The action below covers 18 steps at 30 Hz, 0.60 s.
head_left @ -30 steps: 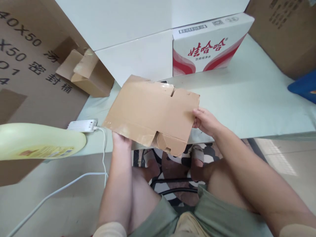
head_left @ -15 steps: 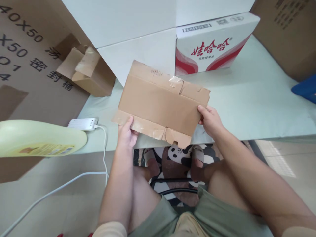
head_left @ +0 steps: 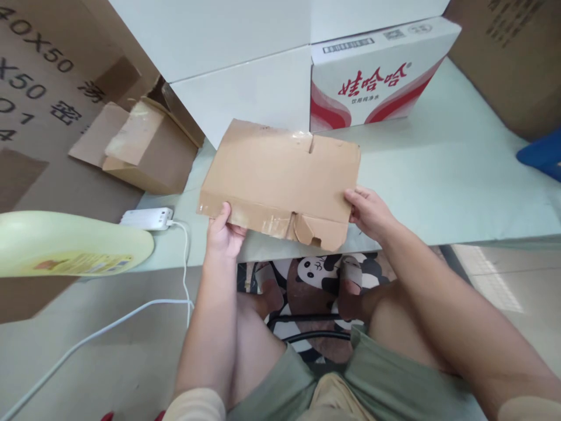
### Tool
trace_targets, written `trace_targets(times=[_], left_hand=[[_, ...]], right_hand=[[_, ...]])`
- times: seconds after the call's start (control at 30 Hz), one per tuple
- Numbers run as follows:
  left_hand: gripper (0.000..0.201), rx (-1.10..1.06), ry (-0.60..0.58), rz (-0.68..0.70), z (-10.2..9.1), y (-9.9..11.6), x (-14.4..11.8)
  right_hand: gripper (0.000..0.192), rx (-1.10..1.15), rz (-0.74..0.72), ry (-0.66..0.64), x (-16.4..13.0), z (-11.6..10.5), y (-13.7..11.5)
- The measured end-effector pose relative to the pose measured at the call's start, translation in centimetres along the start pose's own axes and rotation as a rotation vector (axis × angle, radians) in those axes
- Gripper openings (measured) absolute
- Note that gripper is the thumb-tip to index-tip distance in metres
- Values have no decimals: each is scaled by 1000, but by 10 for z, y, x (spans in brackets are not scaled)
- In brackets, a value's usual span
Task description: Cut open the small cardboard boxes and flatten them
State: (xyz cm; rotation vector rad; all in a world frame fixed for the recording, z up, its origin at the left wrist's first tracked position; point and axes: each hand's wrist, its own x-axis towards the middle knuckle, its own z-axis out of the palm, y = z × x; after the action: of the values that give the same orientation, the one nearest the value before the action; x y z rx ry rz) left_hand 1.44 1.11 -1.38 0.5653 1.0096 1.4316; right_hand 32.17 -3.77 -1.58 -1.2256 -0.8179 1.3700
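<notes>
A flattened brown cardboard box (head_left: 280, 175) is held between both hands over the front of the table. Clear tape shines along its near flap, and a notched tab sticks out at its near right corner. My left hand (head_left: 224, 234) pinches the near left edge, thumb on top and fingers beneath. At the right edge, my right hand (head_left: 370, 211) grips the cardboard the same way, with the thumb above. Both hands' fingertips are partly hidden under the sheet.
Behind stand white boxes (head_left: 245, 93) and a white and red carton (head_left: 372, 88). To the left are an open cardboard box (head_left: 153, 146), a white power bank (head_left: 146, 218) with a cable, and a pale green bottle (head_left: 74, 242). Something blue (head_left: 543, 155) lies at the right edge of the table.
The flattened box has tilted and shifted slightly left in my hands, its far flap now flatter. The open box at the left has slid toward me and leftward.
</notes>
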Motion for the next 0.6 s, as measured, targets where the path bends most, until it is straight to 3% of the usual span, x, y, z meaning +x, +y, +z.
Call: trace_targets(times=[0.17,0.27,0.47,0.6], left_hand=[[27,-10,78,6,3,2,-1],[24,-29,126,13,6,2,0],[15,-15,125,-113,11,16,2],[11,-19,145,-147,15,29,-2]], right_hand=[[44,-85,119,-279,-21,8,-5],[40,-85,170,-281,-35,18,-10],[36,89,86,54,-42,25,-29],[36,175,-55,425,-59,-4,-41]])
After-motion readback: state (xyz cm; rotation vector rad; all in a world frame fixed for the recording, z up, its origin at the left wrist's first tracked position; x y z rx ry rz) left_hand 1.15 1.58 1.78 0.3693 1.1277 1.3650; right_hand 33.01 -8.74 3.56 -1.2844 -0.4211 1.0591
